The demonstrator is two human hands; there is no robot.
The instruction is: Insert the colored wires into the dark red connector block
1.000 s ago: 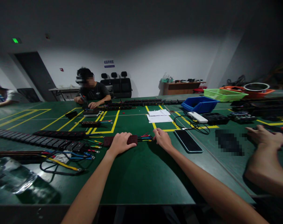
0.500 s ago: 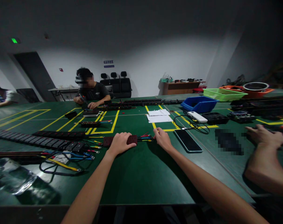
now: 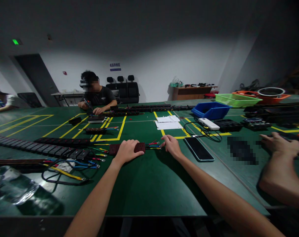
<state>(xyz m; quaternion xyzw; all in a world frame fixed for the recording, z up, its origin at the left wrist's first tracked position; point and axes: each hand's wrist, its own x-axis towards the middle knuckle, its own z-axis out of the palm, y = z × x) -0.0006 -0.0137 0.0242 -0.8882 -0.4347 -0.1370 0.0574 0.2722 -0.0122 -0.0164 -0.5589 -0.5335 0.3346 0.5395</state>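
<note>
Dark red block (image 3: 140, 148) sits on the table (image 3: 149, 187) at your 12 o'clock; left hand (image 3: 127, 151) is clamped over it, thumb along the near edge. Lugged wires (image 3: 153, 145) run off its 3 o'clock end; right hand (image 3: 172, 146) is at their tips, can't tell if pinching. I'd pin the block flat, handle leads singly so lugs don't snag. From the block: phone (image 3: 199, 149) 3 o'clock, papers (image 3: 167, 125) 2, black strip (image 3: 47, 151) 9.

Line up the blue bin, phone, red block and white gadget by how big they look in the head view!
1. Blue bin
2. Phone and red block (partly under the left hand): too alike to rank
3. White gadget
</note>
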